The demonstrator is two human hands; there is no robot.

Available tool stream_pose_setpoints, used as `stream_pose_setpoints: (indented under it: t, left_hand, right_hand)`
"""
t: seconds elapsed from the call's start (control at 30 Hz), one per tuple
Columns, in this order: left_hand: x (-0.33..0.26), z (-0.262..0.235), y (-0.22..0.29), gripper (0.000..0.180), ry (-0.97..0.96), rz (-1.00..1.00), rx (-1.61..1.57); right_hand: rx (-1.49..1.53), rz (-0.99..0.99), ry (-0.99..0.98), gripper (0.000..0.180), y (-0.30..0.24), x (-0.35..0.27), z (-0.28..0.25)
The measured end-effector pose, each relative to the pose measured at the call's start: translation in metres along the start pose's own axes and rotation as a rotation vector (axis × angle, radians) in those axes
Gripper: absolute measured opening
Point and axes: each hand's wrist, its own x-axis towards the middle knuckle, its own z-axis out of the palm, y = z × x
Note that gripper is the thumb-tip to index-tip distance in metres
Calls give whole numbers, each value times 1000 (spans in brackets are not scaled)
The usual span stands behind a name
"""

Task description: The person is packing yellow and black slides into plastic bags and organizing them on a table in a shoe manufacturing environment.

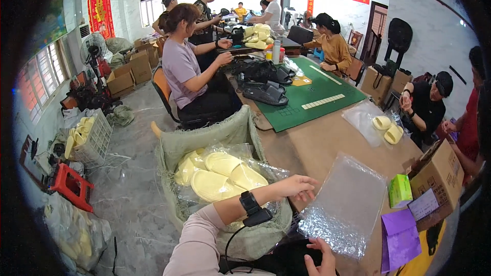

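My left hand (297, 186) reaches across the rim of a woven sack, beside the upper left edge of a stack of clear plastic bags (350, 199) on the brown table. Its fingers are loosely stretched and hold nothing; a black band with a small device sits on the wrist. Close to the stack's lower edge is my right hand (321, 259), thumb and fingers apart, with nothing seen in it. Pale yellow slippers (217, 185), bagged in clear plastic, lie in the woven sack (204, 134) under my left forearm.
To the right are a green box (400, 191), a cardboard carton (436, 176) and a purple paper bag (401, 243). Farther off lie a yellow slipper pair (393, 133), a green mat (296, 107) and black slippers (265, 93). Several people sit or stand around. A red stool (71, 186) is left.
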Motion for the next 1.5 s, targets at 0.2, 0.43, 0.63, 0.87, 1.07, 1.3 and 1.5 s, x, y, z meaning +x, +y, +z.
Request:
stream_pose_setpoints:
  t: [0.2, 0.43, 0.63, 0.87, 1.07, 1.3, 1.5]
  left_hand:
    - [-5, 3, 1, 46, -20, 11, -25]
    - [-4, -2, -2, 43, -24, 10, -34]
    - [-6, -5, -1, 41, -22, 21, -6]
    - [-11, -7, -2, 37, 3, -2, -10]
    - [-11, -10, -1, 35, -10, -12, 13]
    - [-12, -15, -5, 35, -1, -3, 18]
    - [-21, -10, -18, 37, -31, -6, -27]
  right_hand:
    - [-21, 33, -8, 48, -1, -5, 2]
    - [-16, 40, -7, 48, 3, -3, 6]
    - [19, 44, -3, 47, 6, -5, 8]
    - [12, 52, -14, 47, 7, -7, 9]
    - [17, 51, -22, 47, 8, -4, 9]
    - [21, 17, -26, 47, 12, -2, 11]
    - [140, 185, -1, 45, 21, -13, 11]
